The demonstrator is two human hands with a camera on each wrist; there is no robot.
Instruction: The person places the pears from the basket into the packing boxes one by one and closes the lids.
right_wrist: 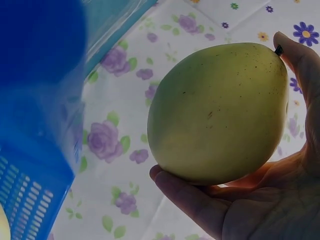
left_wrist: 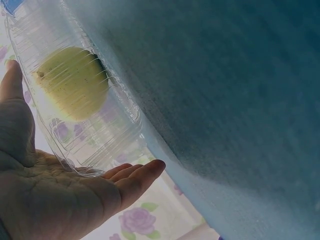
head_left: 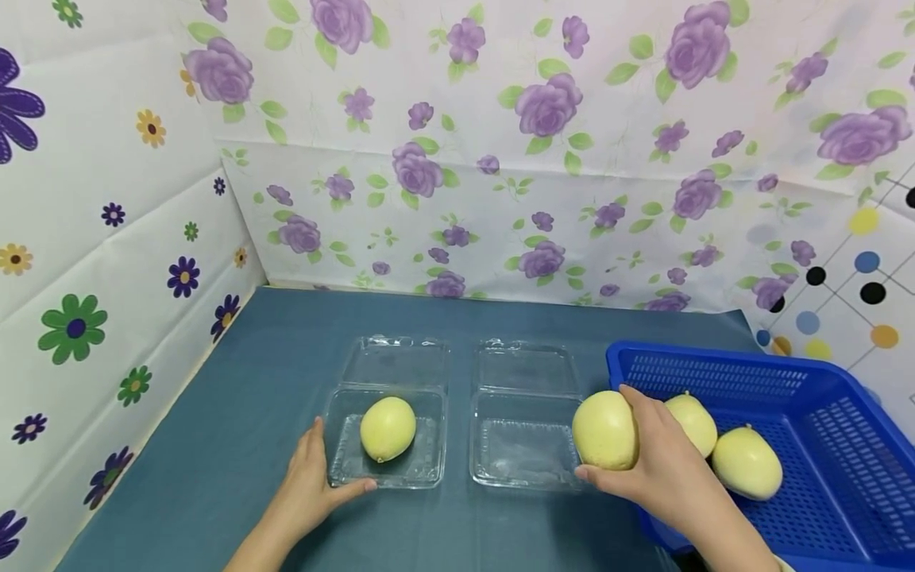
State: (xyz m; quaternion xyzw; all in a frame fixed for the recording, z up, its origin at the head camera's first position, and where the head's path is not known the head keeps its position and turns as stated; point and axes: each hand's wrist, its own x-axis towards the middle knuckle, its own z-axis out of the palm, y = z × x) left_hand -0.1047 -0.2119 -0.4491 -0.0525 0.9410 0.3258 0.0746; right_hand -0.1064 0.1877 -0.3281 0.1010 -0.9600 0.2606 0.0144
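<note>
My right hand (head_left: 661,457) grips a pale yellow melon (head_left: 605,430) above the right edge of the right-hand clear plastic clamshell box (head_left: 525,445). In the right wrist view, thumb and fingers hold this melon (right_wrist: 217,112) from two sides, with a short dark stem near one fingertip. A second melon (head_left: 388,429) lies in the left-hand clamshell box (head_left: 429,469), whose lid is folded back. At that box's near left corner is my left hand (head_left: 309,477), thumb and fingers spread and fairly straight; the left wrist view shows it (left_wrist: 65,195) close against the clear wall.
A blue plastic basket (head_left: 822,477) stands at the right, with two more melons, one partly behind my right hand (head_left: 692,421) and one in plain sight (head_left: 747,462). A blue-grey cloth (head_left: 214,477) covers the table. Flower-patterned sheets (head_left: 457,159) rise behind and at the left.
</note>
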